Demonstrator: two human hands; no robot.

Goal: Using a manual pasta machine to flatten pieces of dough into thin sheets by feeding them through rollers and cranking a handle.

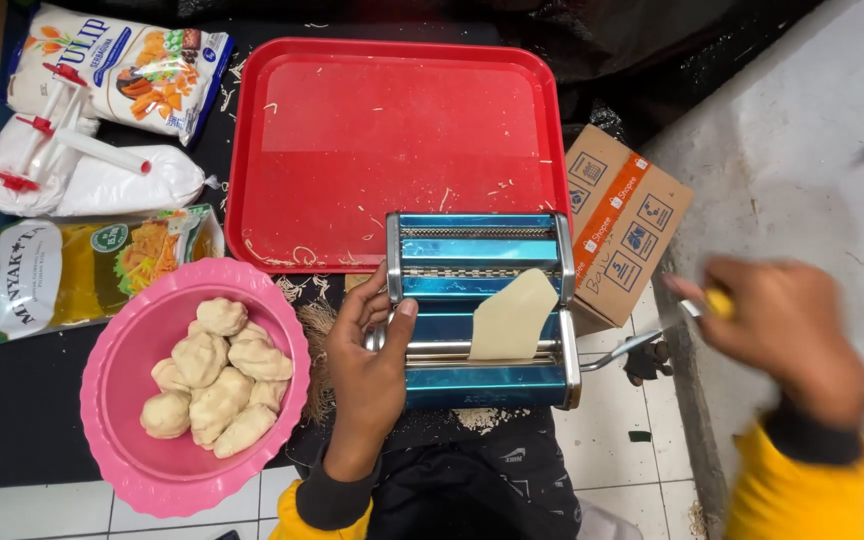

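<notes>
One blue, shiny metal pasta roller (pixel 480 310) stands at the centre of the frame on a dark worktop (pixel 12 400). One pale, flat sheet of dough (pixel 514 318), smooth and tongue-shaped, sticks up out of its rollers, right of the middle. The left hand (pixel 370 365) rests against the machine's left end; its grip is loose, thumb laid on the blue casing and fingers curled round the side plate. The right hand (pixel 782 325), blurred at the right of the frame, has its grip closed round the yellow knob of the single bent metal crank (pixel 642 340), which runs from the hand to the machine's right side.

At lower left sits one round pink plastic bowl (pixel 132 455) with a scalloped rim, holding about nine or ten lumpy, floury dough balls (pixel 217 375) piled together. Above the roller lies one red rectangular plastic tray (pixel 397 150) with rounded corners, strewn with thin dough shreds. In the upper left are three soft bags: one printed packet (pixel 137 70), one white powder-filled bag (pixel 112 185) crossed by a white and red clip, and one yellow-green oil pouch (pixel 82 270). One brown cardboard box (pixel 617 225) stands just right of the machine. Both sleeves are yellow with dark cuffs.
</notes>
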